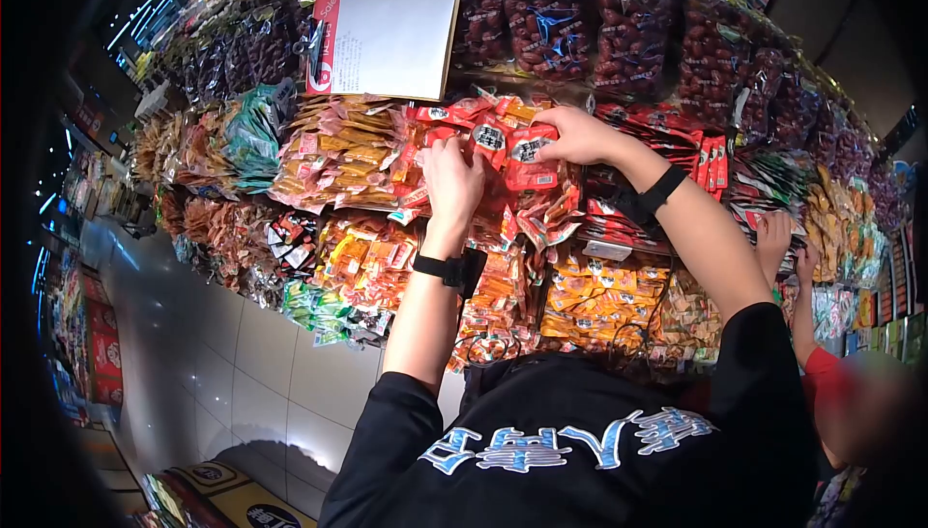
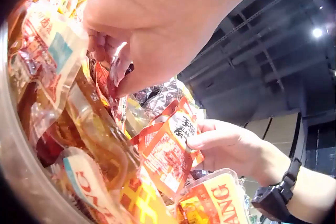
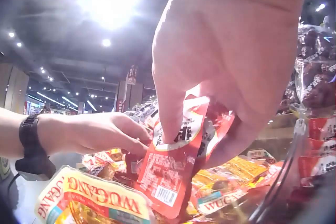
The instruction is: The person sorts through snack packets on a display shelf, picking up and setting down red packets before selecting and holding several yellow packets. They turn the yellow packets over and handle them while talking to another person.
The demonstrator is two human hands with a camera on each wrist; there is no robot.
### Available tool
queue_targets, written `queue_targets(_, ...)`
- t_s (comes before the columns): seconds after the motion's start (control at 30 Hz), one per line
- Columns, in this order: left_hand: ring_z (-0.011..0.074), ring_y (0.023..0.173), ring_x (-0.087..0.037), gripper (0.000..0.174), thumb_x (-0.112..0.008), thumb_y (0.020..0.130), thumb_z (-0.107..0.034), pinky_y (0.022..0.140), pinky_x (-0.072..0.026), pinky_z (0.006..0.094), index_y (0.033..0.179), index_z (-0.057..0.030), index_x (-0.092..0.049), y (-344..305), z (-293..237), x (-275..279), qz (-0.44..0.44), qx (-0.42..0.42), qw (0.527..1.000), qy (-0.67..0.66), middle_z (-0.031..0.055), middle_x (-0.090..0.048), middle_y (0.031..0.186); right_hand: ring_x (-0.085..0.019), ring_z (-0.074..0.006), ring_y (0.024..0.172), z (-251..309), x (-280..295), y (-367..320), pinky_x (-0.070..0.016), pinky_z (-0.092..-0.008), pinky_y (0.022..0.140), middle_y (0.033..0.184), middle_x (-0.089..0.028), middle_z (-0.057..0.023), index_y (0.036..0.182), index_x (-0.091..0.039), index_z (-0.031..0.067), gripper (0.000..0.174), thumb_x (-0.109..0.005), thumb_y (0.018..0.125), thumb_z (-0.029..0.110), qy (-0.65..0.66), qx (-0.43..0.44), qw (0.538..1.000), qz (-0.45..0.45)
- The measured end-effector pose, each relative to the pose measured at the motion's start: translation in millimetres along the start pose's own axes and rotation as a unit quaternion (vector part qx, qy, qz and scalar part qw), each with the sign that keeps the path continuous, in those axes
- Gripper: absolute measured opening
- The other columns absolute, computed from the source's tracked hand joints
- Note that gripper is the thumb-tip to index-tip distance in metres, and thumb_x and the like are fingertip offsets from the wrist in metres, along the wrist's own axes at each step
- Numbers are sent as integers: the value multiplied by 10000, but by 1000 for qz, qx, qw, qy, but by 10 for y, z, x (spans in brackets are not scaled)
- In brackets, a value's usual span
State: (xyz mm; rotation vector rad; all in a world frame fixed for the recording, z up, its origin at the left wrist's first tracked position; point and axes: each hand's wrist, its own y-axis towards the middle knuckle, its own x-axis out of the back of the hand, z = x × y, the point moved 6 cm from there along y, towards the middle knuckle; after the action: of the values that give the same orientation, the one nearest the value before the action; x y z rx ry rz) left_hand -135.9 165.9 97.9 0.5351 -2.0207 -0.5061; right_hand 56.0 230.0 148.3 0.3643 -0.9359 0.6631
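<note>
My right hand (image 1: 580,136) pinches a red packet (image 1: 531,158) with black lettering and a barcode; the right wrist view shows the thumb on the front of the packet (image 3: 170,166) and the fingers behind it. My left hand (image 1: 452,178) reaches down among red packets just to the left, fingers bent. In the left wrist view the left hand (image 2: 152,29) pinches the edge of a clear and red wrapper (image 2: 119,66). Another red packet (image 1: 489,138) lies between the two hands.
A clipboard (image 1: 391,40) with white paper lies above on bagged dates (image 1: 551,30). Orange packets (image 1: 338,156) fill the left bin, yellow ones (image 1: 604,296) the nearer one. At right, another person's hand (image 1: 773,243) touches the goods.
</note>
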Motion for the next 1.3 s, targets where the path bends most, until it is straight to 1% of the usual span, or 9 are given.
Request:
queue_targets(0.2, 340, 758, -659, 201, -566, 937, -137, 645, -514, 428, 1071, 9, -536, -160, -26, 136, 25, 90, 962, -257, 185, -659, 948, -630, -119, 945, -24, 82, -182, -492, -291, 855, 1008, -688, -74, 1112, -612, -29, 366, -738, 783, 69, 338, -44, 940, -14)
queue_targets(0.33, 171, 881, -671, 196, -458, 986, -103, 767, -569, 334, 1164, -44, -513, -393, -282, 53, 153, 244, 679, -675, 87, -651, 1046, -598, -110, 1002, 176, 30, -197, -479, -274, 890, 1108, -639, -68, 1216, -542, -19, 459, -714, 793, 28, 383, -11, 924, -4)
queue_targets(0.47, 220, 1170, -594, 429, -458, 1024, -330, 973, -517, 411, 1337, -38, -489, -505, -487, 179, 226, 266, 437, -829, 111, -600, 1280, -557, -96, 1047, 419, -97, -168, -462, -270, 931, 1140, -598, -41, 1265, -531, 1, 517, -711, 781, 19, 311, 8, 950, 31)
queue_targets(0.6, 252, 1210, -568, 486, -549, 988, -331, 1040, -469, 450, 1365, -34, -474, -712, -250, 80, 174, 282, 370, -868, 116, -579, 1320, -574, -101, 1024, 757, -265, -30, -484, -274, 914, 1160, -609, -40, 1303, -526, 24, 548, -700, 784, 20, 298, 73, 949, 69)
queue_targets(0.77, 400, 1232, -531, 543, -620, 909, -240, 1080, -365, 661, 1377, -25, -446, -833, -94, 238, 164, 256, 342, -889, 180, -536, 1350, -529, -287, 1207, 1001, -449, 172, -418, -382, 1033, 1294, -542, -166, 1361, -505, 42, 654, -753, 788, 235, 76, 135, 980, 125)
queue_targets(0.9, 417, 1146, -590, 593, -608, 866, -134, 1038, -448, 602, 1396, 16, -389, -902, 13, 270, 181, 278, 396, -856, 199, -572, 1285, -551, -277, 1185, 1028, -586, 383, -419, -375, 1034, 1274, -576, -163, 1355, -526, 37, 676, -778, 790, 309, 47, 140, 970, 192)
queue_targets(1.0, 312, 1064, -653, 505, -573, 868, -54, 969, -538, 477, 1352, 11, -446, -952, 192, 177, 130, 317, 453, -823, 169, -621, 1211, -616, -175, 1046, 817, -602, 593, -490, -322, 912, 1182, -655, -105, 1295, -582, 34, 611, -777, 814, 356, 133, 88, 964, 211)
queue_targets(1.13, 315, 1054, -659, 461, -557, 879, -37, 947, -554, 453, 1330, 13, -471, -948, 225, 221, 108, 310, 436, -838, 173, -631, 1198, -657, -215, 942, 536, -206, 897, -523, -329, 807, 1045, -673, -125, 1119, -666, 28, 465, -789, 778, 320, -99, 61, 991, -64)
queue_targets(1.3, 350, 1087, -643, 467, -516, 875, -1, 967, -545, 465, 1336, 32, -449, -899, 185, 269, 101, 287, 445, -843, 195, -614, 1222, -655, -343, 962, 462, -374, 987, -544, -428, 806, 1029, -674, -168, 1223, -608, 63, 435, -649, 859, 298, -288, 85, 946, -122)
